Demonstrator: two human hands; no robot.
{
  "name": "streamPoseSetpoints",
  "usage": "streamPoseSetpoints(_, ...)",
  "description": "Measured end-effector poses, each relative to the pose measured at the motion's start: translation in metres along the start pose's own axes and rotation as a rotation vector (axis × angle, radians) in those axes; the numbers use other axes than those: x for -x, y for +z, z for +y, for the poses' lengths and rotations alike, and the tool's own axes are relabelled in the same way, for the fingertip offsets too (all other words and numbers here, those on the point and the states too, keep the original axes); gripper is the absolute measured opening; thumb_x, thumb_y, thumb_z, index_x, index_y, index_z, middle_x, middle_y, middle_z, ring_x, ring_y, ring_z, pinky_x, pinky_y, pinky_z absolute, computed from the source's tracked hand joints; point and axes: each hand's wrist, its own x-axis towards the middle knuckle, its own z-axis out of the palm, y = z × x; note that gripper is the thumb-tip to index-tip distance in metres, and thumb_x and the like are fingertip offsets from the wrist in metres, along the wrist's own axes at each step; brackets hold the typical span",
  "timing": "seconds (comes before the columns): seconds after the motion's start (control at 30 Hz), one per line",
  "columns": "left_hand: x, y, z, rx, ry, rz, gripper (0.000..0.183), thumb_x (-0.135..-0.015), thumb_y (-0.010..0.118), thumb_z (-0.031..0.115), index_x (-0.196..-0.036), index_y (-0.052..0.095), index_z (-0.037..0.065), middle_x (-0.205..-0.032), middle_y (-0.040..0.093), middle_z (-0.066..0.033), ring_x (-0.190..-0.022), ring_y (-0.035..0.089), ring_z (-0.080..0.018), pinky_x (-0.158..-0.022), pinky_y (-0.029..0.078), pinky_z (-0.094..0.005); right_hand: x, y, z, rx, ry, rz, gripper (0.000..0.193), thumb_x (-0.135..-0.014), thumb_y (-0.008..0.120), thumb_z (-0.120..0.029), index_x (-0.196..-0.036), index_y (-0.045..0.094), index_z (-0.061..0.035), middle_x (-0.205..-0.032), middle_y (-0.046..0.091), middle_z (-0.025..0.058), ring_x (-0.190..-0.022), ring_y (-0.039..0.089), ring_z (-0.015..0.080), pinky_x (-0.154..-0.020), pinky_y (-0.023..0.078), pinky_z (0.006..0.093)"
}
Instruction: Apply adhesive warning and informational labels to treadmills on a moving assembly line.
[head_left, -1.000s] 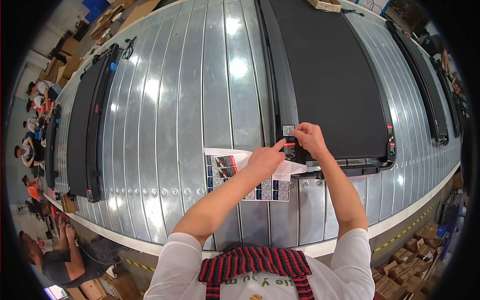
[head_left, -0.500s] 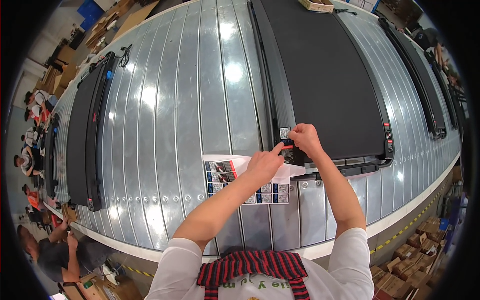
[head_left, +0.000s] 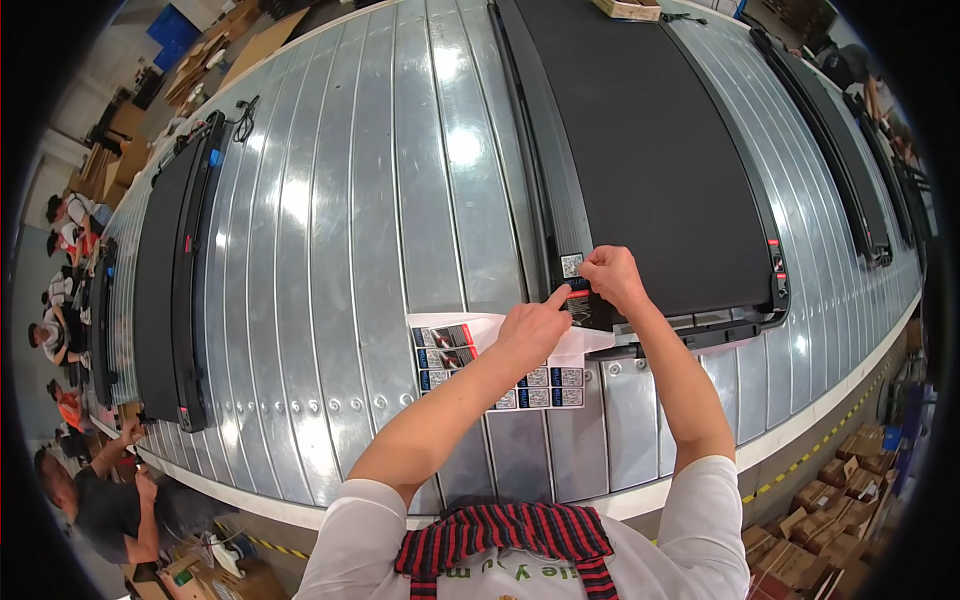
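Observation:
A black walking-pad treadmill [head_left: 650,150] lies flat, its near left corner in front of me. On its side rail sits a label [head_left: 573,267] with a square code; dark and red labels adjoin it. My right hand [head_left: 613,277] is closed in a pinch at the label's right edge; the fingertips partly hide what they grip. My left hand [head_left: 535,325] lies lower left, index finger stretched out and touching the label area, the other fingers curled. Beneath my left hand and forearm is a white sheet of stickers [head_left: 555,385], partly covered, its backing lifted near the treadmill corner.
Ribbed metal worktop [head_left: 320,250] spreads around. Another treadmill [head_left: 175,290] lies at left, and a further treadmill [head_left: 835,150] at right. A wooden tray [head_left: 630,9] sits at the far end. Cardboard boxes [head_left: 810,540] are lower right. A co-worker [head_left: 110,500] works at lower left.
The view has shifted very slightly. Both hands stay at the same label on the rail, with barely any movement. The co-worker's hands at lower left have moved a little.

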Motion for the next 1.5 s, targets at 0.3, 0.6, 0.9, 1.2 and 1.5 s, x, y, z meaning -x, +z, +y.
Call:
streamPoseSetpoints(0.3,0.000,-0.002,-0.001,-0.003,0.021,0.006,0.010,-0.072,0.052,0.010,-0.070,0.059,0.003,-0.118,0.048,-0.0143,-0.076,0.060,-0.0300,-0.067,0.047,-0.0395,0.016,-0.001,-0.027,0.666,-0.161,0.103,0.020,-0.065,0.067,-0.017,-0.076,0.059,-0.0019,-0.069,0.061,0.0115,-0.068,0.061,0.0247,-0.061,0.048,0.0343)
streamPoseSetpoints(0.6,0.082,-0.038,-0.022,0.183,0.088,-0.229,0.013,-0.077,0.054,0.020,-0.082,0.060,0.009,-0.077,0.059,-0.0088,-0.074,0.056,-0.0314,-0.062,0.045,-0.0413,0.061,0.034,0.014,0.821,-0.887,0.247,0.022,-0.076,0.055,-0.008,-0.096,0.051,-0.0006,-0.097,0.057,0.0144,-0.097,0.053,0.0283,-0.088,0.038,0.0374)
streamPoseSetpoints(0.9,0.227,-0.075,0.002,1.106,-0.565,0.248,0.027,-0.083,0.058,0.018,-0.105,0.058,0.003,-0.092,0.063,-0.0057,-0.081,0.058,-0.0121,-0.071,0.047,-0.0272,0.046,0.040,-0.027,0.826,-0.626,0.187,0.041,-0.080,0.056,-0.024,-0.110,0.048,0.0027,-0.114,0.051,0.0190,-0.105,0.048,0.0328,-0.092,0.037,0.0381)
streamPoseSetpoints(1.2,0.310,-0.075,0.029,1.394,-0.600,0.969,0.031,-0.083,0.059,0.015,-0.106,0.054,-0.005,-0.099,0.060,-0.0093,-0.087,0.057,-0.0140,-0.075,0.047,-0.0275,0.195,0.100,-0.051,-0.552,-0.198,-0.839,0.032,-0.085,0.054,-0.027,-0.097,0.060,0.0016,-0.085,0.063,0.0030,-0.078,0.055,0.0051,-0.069,0.044,0.0217)
streamPoseSetpoints(1.5,0.377,-0.077,0.044,1.443,-0.394,1.015,0.038,-0.080,0.062,0.013,-0.112,0.049,-0.002,-0.104,0.057,-0.0083,-0.093,0.056,-0.0165,-0.081,0.046,-0.0307,0.276,0.137,-0.103,-0.619,-0.236,-0.749,0.017,-0.084,0.056,-0.013,-0.088,0.061,0.0027,-0.078,0.064,0.0050,-0.064,0.058,0.0077,-0.059,0.047,0.0218)
